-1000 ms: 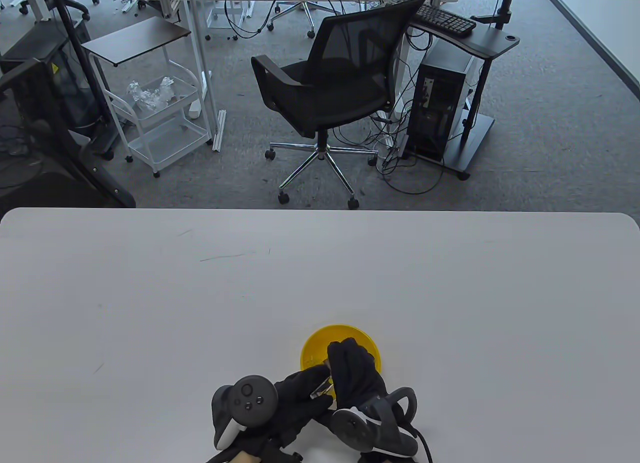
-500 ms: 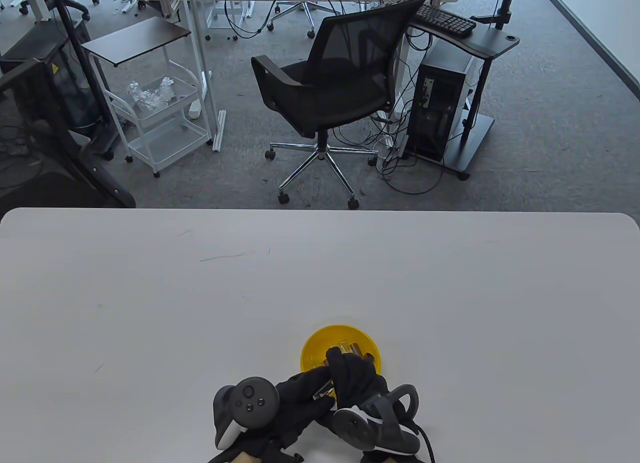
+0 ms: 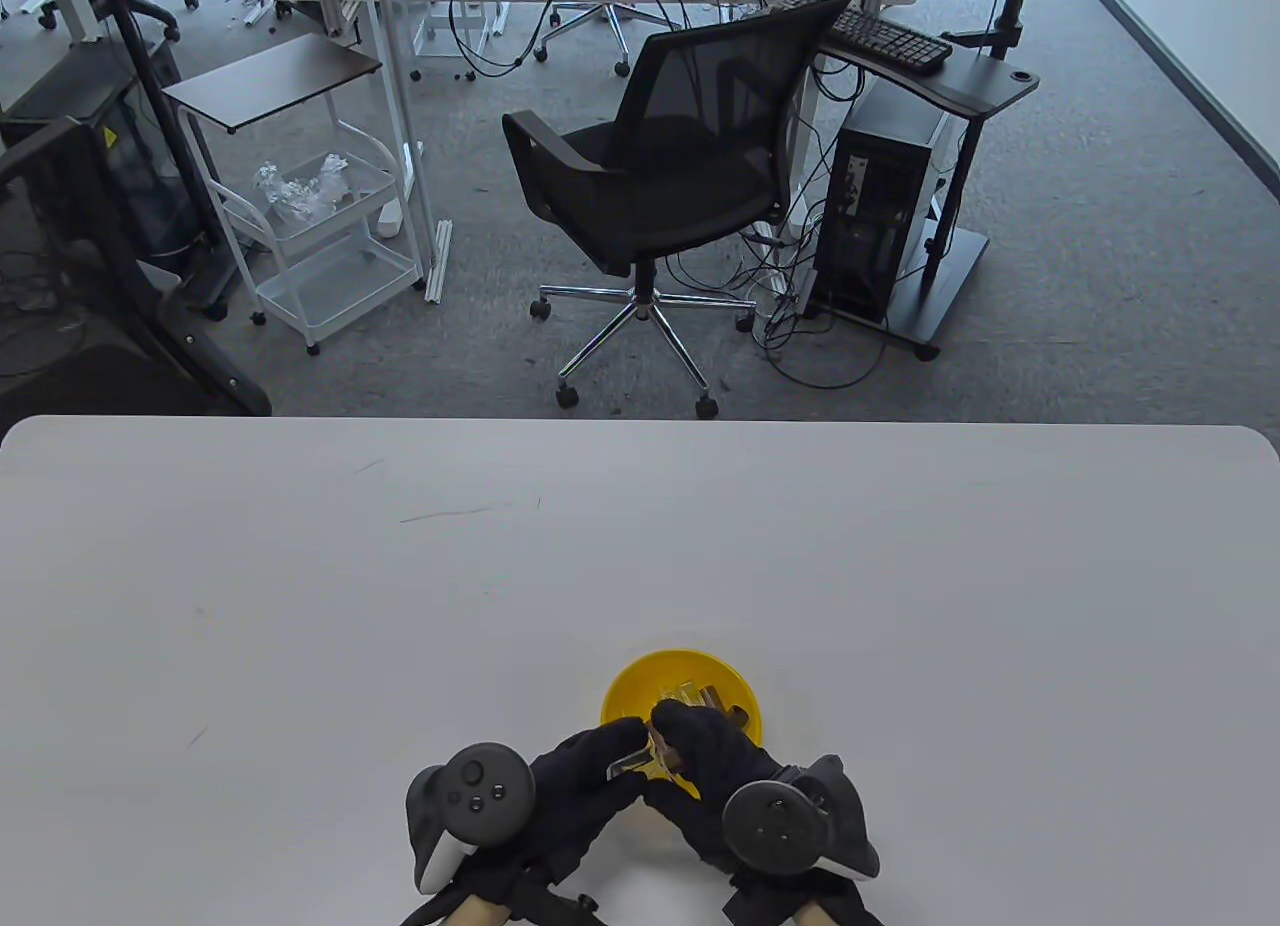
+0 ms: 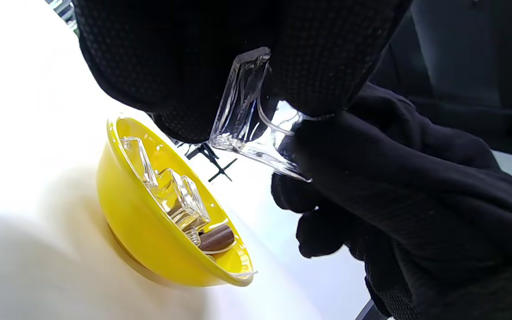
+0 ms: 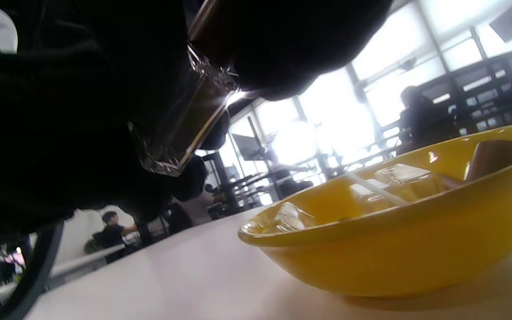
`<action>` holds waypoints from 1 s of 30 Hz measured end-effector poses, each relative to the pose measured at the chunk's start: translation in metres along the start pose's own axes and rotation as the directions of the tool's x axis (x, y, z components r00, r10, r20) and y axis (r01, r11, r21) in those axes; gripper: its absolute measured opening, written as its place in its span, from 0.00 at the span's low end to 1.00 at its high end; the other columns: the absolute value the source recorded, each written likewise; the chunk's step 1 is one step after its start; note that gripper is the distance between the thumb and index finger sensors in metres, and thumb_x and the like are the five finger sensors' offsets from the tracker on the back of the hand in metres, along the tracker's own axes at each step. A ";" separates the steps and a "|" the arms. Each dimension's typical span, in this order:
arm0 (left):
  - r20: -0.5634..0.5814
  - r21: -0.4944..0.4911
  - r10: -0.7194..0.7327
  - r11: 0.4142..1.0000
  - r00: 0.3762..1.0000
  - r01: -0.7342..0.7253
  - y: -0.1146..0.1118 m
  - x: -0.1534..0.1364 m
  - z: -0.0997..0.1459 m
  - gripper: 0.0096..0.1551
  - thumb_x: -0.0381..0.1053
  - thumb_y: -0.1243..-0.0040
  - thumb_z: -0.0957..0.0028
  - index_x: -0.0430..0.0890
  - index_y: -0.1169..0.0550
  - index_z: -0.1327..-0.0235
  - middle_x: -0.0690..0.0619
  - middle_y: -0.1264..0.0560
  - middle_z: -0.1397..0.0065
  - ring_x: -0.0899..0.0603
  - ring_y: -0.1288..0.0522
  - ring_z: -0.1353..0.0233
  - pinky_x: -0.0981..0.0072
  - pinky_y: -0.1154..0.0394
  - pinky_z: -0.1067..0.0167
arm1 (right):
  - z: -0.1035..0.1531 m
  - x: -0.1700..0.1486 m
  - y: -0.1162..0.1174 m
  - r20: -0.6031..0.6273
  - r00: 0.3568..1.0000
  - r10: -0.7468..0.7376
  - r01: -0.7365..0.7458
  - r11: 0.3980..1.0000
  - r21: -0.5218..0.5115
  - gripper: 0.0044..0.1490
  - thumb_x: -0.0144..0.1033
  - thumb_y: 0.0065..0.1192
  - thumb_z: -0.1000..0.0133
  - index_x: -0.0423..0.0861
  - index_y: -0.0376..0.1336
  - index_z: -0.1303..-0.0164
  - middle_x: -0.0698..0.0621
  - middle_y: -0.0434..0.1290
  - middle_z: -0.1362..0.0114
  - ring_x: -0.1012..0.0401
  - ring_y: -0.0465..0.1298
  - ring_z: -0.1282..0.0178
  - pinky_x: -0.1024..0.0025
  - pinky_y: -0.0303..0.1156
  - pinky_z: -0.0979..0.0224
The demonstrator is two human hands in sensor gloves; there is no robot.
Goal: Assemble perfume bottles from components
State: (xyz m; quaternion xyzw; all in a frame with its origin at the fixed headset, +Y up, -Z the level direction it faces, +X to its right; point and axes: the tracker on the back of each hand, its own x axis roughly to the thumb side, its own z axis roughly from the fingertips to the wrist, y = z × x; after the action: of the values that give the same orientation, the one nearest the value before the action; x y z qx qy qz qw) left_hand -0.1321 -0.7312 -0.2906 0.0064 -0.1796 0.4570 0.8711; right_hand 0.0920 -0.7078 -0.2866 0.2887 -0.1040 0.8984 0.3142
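Observation:
My left hand point(image 3: 612, 758) grips a clear glass perfume bottle point(image 3: 634, 764) low over the table, just in front of the yellow bowl point(image 3: 632, 678). My right hand point(image 3: 668, 738) pinches a brown cap point(image 3: 664, 752) at the bottle's end. In the left wrist view my left hand point(image 4: 256, 84) clamps the bottle point(image 4: 242, 111) from above and my right hand point(image 4: 302, 133) meets it from the right. In the right wrist view the bottle point(image 5: 180, 129) sits under my right hand point(image 5: 220, 49), and the brown cap point(image 5: 202, 20) shows at its top.
The yellow bowl point(image 4: 149, 240) holds more clear glass bottles point(image 4: 180, 200) and a brown cap point(image 4: 216, 238). It also shows in the right wrist view point(image 5: 394, 258). The white table point(image 3: 300, 616) stretches left, right and back. An office chair point(image 3: 660, 186) stands beyond the far edge.
My right hand has turned at the wrist, its tracker swinging right and toward me, and uncovered the bowl's contents. My left hand shifted slightly left. The bottle stays between both hands.

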 end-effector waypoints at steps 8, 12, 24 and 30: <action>-0.031 0.061 -0.052 0.997 0.998 0.054 0.009 -0.005 0.000 0.31 0.53 0.37 0.45 0.51 0.26 0.27 0.47 0.22 0.30 0.40 0.19 0.37 0.53 0.21 0.42 | -0.001 -0.010 -0.024 -0.056 0.995 -0.081 0.077 0.994 -0.073 0.28 0.33 0.63 0.37 0.42 0.58 0.28 0.42 0.69 0.28 0.49 0.78 0.51 0.68 0.77 0.52; -0.045 0.093 -0.073 0.993 0.996 0.077 0.017 -0.007 0.001 0.31 0.53 0.37 0.44 0.50 0.26 0.26 0.46 0.23 0.29 0.38 0.21 0.35 0.51 0.22 0.41 | -0.001 -0.019 -0.040 -0.119 0.992 -0.042 0.027 0.992 -0.127 0.27 0.30 0.59 0.36 0.41 0.58 0.27 0.40 0.68 0.27 0.48 0.77 0.50 0.66 0.76 0.51; -0.080 0.145 -0.258 0.953 0.963 0.267 0.034 -0.012 0.003 0.33 0.53 0.38 0.43 0.50 0.29 0.23 0.44 0.29 0.23 0.35 0.27 0.28 0.46 0.27 0.34 | -0.019 -0.062 -0.084 -0.347 0.935 0.076 -0.122 0.986 -0.114 0.25 0.25 0.53 0.34 0.40 0.59 0.26 0.38 0.66 0.24 0.43 0.75 0.46 0.62 0.75 0.47; -0.089 0.148 -0.281 0.945 0.956 0.291 0.038 -0.012 0.003 0.33 0.53 0.38 0.43 0.50 0.30 0.23 0.44 0.30 0.22 0.35 0.28 0.27 0.46 0.28 0.33 | -0.032 -0.091 -0.095 -0.488 0.862 0.136 -0.184 0.982 -0.052 0.29 0.23 0.51 0.34 0.37 0.53 0.22 0.36 0.62 0.22 0.39 0.72 0.41 0.59 0.74 0.43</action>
State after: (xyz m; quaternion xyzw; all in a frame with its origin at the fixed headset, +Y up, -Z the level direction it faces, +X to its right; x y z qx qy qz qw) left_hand -0.1698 -0.7197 -0.2971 0.0869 -0.1106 0.3385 0.9304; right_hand 0.1950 -0.6680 -0.3653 0.0307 -0.0893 0.9587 0.2681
